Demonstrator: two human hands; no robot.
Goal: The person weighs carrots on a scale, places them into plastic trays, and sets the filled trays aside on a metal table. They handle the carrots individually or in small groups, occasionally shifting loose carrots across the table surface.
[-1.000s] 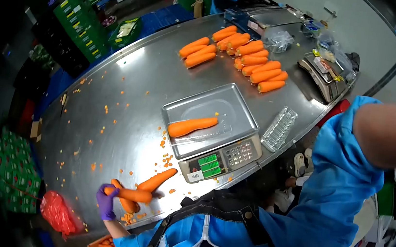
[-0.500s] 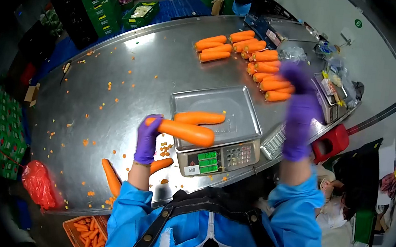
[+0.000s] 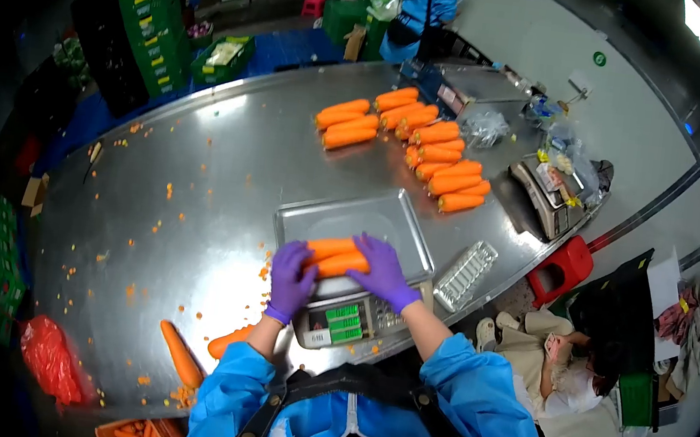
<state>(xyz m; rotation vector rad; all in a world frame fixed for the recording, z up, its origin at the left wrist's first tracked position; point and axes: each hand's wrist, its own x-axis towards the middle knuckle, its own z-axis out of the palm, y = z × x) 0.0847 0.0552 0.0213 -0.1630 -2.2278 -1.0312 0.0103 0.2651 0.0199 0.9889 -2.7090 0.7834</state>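
Two carrots (image 3: 341,264) lie side by side over the metal pan of a digital scale (image 3: 388,223). My left hand (image 3: 291,281), in a purple glove, grips their left ends with curled fingers. On the opposite side, my right hand (image 3: 383,272), also gloved, closes on their right ends. Below the pan, the scale's green display (image 3: 345,323) is lit, its digits too blurred to read. One loose carrot (image 3: 181,355) rests on the table left of my arm, and another carrot (image 3: 230,341) is partly hidden by my left sleeve.
Grouped carrots (image 3: 439,155) lie farther back on the metal table (image 3: 164,258). A clear plastic tray (image 3: 465,275) sits right of the scale, with a second scale (image 3: 540,201) beyond. Orange scraps dot the left side, near a red bag (image 3: 50,361). A seated person (image 3: 561,372) is at right.
My right hand has come down from the carrot group to the scale. The carrot in my left hand has been lowered beside the other one, and both hands now hold the pair.
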